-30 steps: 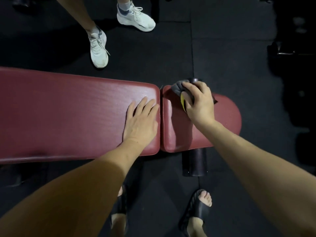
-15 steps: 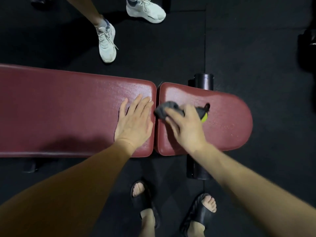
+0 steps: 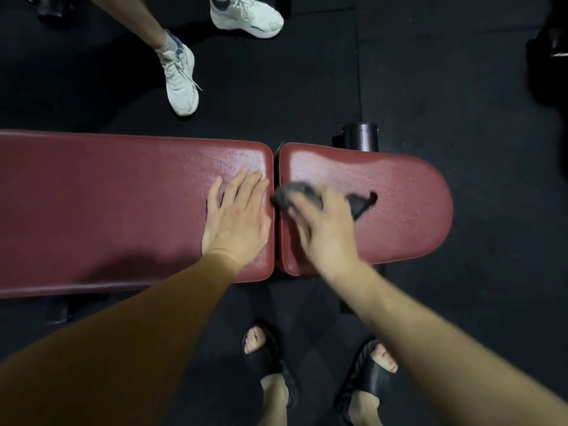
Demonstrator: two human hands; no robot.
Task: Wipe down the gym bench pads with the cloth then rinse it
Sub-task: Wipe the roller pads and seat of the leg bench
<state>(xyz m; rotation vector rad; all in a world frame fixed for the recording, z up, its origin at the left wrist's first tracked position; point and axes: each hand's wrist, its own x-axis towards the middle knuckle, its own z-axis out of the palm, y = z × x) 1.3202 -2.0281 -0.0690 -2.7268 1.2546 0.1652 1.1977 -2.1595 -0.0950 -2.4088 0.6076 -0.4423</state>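
Observation:
The dark red bench has a long pad on the left and a short rounded seat pad on the right, with a narrow gap between them. My left hand rests flat on the long pad's right end, fingers straight. My right hand, blurred by motion, holds the bunched grey cloth down on the seat pad next to the gap. A dark tail of the cloth sticks out to the right of the hand. The far part of the seat pad has a wet sheen.
Another person's white sneakers stand on the black rubber floor just beyond the bench. A black roller sticks out behind the seat pad. My feet in black sandals are on the near side. Dark equipment sits at the top right.
My right hand has slid the cloth from the seat pad's far edge toward me and left, up to the gap. My left hand has stayed flat on the long pad.

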